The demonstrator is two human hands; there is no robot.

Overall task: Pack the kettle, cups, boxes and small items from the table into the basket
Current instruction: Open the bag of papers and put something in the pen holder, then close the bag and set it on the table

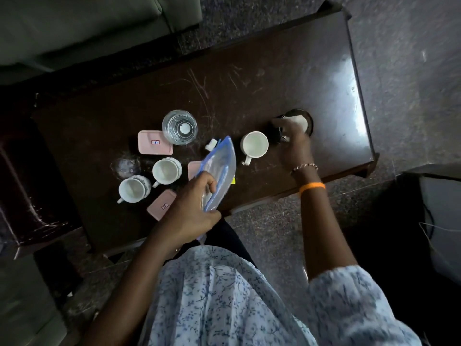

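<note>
Honestly barely started: three cups (254, 145), glass (179, 127) and pink boxes (154, 143) all sit on the table (249, 78), no basket visible. Left hand (192, 208) pinches a zip bag (219, 168), right hand (295, 143) grips a dark jar (298, 121).

Your right hand (294, 139) covers most of the dark container (303, 118) right of the plain cup (254, 144), so its contents stay unclear. The plastic bag (218, 171) left of that cup hides most of one pink box (193, 169).
</note>
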